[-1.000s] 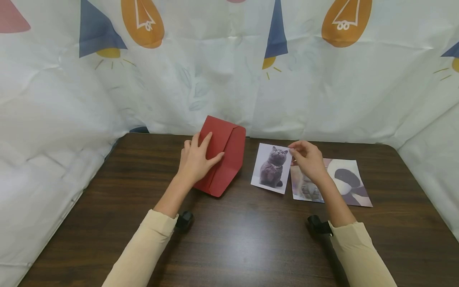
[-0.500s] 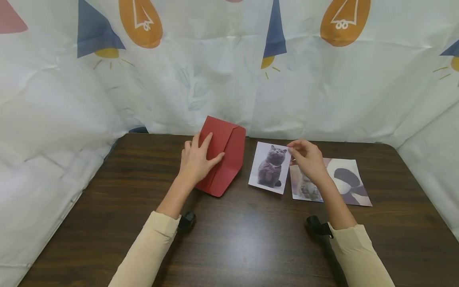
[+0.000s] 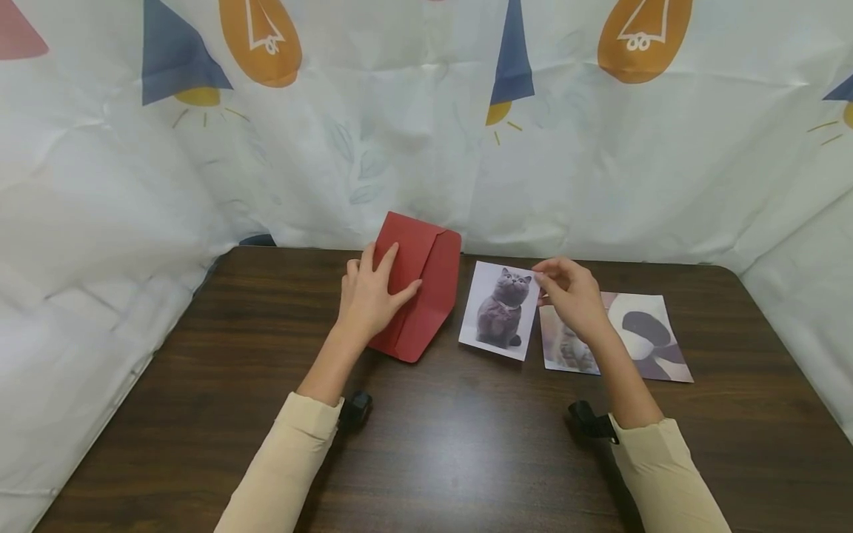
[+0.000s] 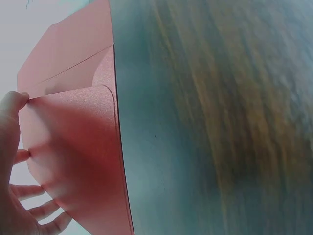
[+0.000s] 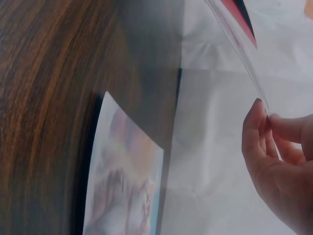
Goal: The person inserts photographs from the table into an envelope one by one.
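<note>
My left hand [image 3: 369, 296] grips a red envelope [image 3: 436, 292], fingers spread across it and thumb at the edge of its pocket. The flap is unfolded to the right. In the left wrist view, the envelope [image 4: 83, 156] shows a gap at the pocket's mouth beside the thumb. My right hand [image 3: 571, 296] pinches the upper right corner of a photo card of a grey cat [image 3: 500, 311], raised and tilted. Seen from the right wrist, that card [image 5: 244, 58] is nearly edge-on and slightly bent, held between thumb and fingers. Its left edge stays apart from the envelope.
Another picture [image 3: 649, 340] lies on the dark wooden table [image 3: 460, 444] under my right forearm, partly hidden. Its near end shows in the right wrist view as a blurred picture [image 5: 122, 181]. A white patterned curtain [image 3: 413, 148] hangs behind the table.
The cat card has shifted slightly left toward the envelope with my right hand. My left hand and the envelope have moved a little to the right.
</note>
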Motion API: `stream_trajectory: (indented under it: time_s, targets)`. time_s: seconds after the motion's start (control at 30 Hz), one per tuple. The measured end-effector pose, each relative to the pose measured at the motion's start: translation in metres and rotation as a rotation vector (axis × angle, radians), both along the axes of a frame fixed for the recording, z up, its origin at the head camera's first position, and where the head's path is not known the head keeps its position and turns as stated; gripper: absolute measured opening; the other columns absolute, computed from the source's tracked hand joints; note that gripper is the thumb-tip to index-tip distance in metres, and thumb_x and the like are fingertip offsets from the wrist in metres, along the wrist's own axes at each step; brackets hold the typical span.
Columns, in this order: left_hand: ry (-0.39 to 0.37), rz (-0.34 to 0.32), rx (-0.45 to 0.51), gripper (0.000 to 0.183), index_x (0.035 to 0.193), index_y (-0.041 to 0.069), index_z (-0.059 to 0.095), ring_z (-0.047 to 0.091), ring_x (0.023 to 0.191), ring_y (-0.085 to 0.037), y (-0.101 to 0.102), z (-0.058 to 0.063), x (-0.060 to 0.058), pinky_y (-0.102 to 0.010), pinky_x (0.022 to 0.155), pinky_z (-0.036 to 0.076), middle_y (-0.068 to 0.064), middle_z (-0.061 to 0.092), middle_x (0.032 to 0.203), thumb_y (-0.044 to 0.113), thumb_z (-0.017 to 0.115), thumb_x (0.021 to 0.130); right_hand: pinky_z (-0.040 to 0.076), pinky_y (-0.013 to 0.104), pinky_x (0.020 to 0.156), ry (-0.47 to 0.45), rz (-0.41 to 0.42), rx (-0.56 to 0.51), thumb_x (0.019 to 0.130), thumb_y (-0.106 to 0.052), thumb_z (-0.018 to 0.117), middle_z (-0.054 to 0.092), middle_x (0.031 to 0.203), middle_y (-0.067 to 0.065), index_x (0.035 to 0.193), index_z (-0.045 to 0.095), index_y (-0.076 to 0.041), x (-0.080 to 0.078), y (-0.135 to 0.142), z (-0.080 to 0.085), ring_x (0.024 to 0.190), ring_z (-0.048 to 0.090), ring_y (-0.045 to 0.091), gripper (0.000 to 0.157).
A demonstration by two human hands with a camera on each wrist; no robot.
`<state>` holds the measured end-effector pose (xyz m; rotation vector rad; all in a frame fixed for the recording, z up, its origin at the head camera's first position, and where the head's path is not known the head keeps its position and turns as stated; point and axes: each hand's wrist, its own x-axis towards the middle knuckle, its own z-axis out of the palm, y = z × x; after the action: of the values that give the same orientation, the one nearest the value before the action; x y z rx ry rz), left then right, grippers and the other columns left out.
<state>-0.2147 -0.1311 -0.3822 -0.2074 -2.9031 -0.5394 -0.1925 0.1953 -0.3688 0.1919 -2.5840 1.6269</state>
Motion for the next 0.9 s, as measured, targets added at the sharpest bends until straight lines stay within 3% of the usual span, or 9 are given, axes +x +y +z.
stream_trajectory:
  time_s: [0.37, 0.9]
  targets:
    - [0.025, -0.003, 0.024, 0.081, 0.164, 0.015, 0.038, 0.046, 0.125, -0.045, 0.009, 0.002, 0.002, -0.055, 0.097, 0.048, -0.023, 0.032, 0.166, 0.053, 0.067, 0.099, 0.059, 0.019, 0.071, 0.017, 0.018, -0.011, 0.108, -0.01, 0.06, 0.065, 0.108, 0.02, 0.13, 0.064, 0.006, 0.002, -0.004, 0.001, 0.077, 0.062, 0.007, 0.027]
    - [0.054, 0.006, 0.063, 0.082, 0.163, 0.015, 0.04, 0.046, 0.127, -0.044, 0.022, 0.005, 0.008, -0.055, 0.1, 0.048, -0.022, 0.031, 0.167, 0.052, 0.07, 0.097, 0.062, 0.028, 0.075, 0.027, 0.011, -0.027, 0.108, -0.01, 0.06, 0.065, 0.104, 0.017, 0.126, 0.065, 0.006, 0.002, -0.007, 0.004, 0.078, 0.063, 0.009, 0.025]
